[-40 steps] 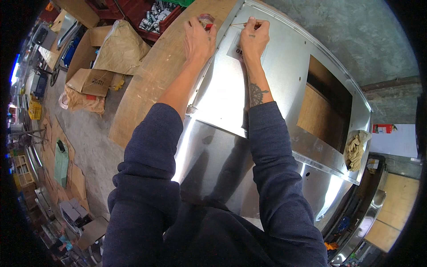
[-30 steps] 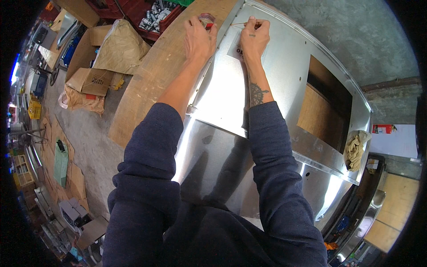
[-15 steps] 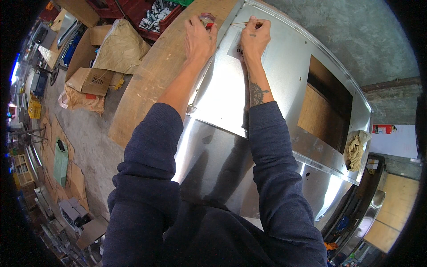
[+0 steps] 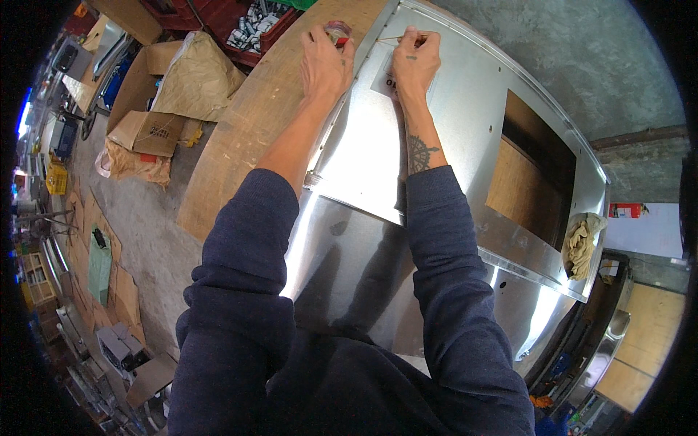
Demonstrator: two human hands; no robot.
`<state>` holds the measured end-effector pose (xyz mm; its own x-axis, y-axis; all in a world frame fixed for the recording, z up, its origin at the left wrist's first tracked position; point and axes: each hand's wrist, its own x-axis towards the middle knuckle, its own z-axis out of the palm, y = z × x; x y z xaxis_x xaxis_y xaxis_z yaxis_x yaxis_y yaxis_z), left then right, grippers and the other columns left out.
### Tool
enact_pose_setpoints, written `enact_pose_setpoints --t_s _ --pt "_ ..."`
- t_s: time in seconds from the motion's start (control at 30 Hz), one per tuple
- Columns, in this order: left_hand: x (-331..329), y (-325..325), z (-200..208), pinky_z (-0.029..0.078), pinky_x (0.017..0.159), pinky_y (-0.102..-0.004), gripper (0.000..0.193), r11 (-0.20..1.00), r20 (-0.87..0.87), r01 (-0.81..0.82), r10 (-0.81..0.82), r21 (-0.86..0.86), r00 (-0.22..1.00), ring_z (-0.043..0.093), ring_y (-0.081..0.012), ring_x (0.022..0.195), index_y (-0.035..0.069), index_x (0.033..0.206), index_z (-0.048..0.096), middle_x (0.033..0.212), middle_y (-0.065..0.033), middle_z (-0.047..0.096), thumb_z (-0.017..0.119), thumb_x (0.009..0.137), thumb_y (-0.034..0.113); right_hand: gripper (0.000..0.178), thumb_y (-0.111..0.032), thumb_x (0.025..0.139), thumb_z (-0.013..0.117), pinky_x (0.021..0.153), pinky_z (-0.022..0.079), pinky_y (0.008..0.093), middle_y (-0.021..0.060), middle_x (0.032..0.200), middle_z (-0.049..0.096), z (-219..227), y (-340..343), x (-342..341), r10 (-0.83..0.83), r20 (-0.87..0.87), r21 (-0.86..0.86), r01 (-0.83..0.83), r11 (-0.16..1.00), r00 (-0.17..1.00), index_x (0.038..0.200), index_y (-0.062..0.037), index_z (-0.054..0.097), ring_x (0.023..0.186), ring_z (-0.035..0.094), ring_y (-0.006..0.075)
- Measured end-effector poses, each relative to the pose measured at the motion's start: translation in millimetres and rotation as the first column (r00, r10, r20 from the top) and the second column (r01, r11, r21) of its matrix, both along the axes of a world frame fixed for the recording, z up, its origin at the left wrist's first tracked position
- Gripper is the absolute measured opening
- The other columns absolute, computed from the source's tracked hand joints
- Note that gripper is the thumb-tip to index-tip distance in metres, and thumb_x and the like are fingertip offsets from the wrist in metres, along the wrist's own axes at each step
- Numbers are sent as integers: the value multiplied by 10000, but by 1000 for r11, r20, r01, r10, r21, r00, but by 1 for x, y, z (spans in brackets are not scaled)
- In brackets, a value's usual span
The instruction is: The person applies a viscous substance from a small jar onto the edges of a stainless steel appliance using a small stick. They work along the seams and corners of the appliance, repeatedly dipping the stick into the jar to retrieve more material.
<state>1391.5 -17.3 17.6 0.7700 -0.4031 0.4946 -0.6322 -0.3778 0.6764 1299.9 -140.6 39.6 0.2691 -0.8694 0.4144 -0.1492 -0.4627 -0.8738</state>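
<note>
At the far left edge of a shiny sheet-metal panel (image 4: 465, 94), my left hand (image 4: 325, 67) is closed around a small round container (image 4: 337, 29) with a red part beside the fingers. My right hand (image 4: 416, 64) pinches a thin light-brown stick (image 4: 390, 38) over the panel. The stick's tip points left, at or close to the panel's raised edge; contact cannot be made out. A printed label (image 4: 383, 81) lies on the metal, partly covered by my right wrist. What the container holds is too small to tell.
The panel rests on a wooden tabletop (image 4: 240, 138) and has a rectangular cutout (image 4: 527, 182). A crumpled beige cloth (image 4: 582, 247) lies at its right corner. Cardboard boxes (image 4: 149, 134) and a brown paper bag (image 4: 200, 80) stand left. Behind them is a red crate (image 4: 280, 27) of small metal parts.
My right hand has shifted very slightly left with the stick. My left hand stays in place with the container.
</note>
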Motion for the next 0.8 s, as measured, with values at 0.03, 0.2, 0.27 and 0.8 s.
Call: enact_pose_setpoints --t_s 0.03,0.2,0.27,0.8 --pt "0 0 1 537 892 -578 571 1000 -11 -2 2 8 1000 672 -529 1033 -73 1342 482 1243 -324 538 750 1008 304 314 -292 1108 626 888 583 426 176 936 795 -1 0 0 -2 -7 -9 2 1000 1000 1080 21 634 898 760 299" --pt "0 0 0 539 889 -578 561 1000 13 -9 9 0 1000 676 -532 1027 -70 1333 481 1242 -326 538 744 1012 308 308 -286 1110 623 890 584 426 179 939 795 0 1 0 10 10 -4 -10 1000 1000 1080 21 633 899 760 299" --pt "0 0 0 539 886 -581 558 1000 12 -8 8 3 1000 677 -534 1022 -72 1329 480 1240 -328 538 740 1014 309 307 -285 1109 624 891 584 426 177 939 795 0 1 0 11 7 -13 -11 1000 1000 1079 20 633 895 760 300" --pt "1 0 0 539 877 -586 556 1000 50 -5 5 -1 999 676 -540 1006 -82 1316 486 1229 -333 540 740 1015 311 317 -291 1100 630 898 587 433 190 944 797 -1 -2 1 0 4 -9 0 1000 1000 1077 25 635 904 768 323"
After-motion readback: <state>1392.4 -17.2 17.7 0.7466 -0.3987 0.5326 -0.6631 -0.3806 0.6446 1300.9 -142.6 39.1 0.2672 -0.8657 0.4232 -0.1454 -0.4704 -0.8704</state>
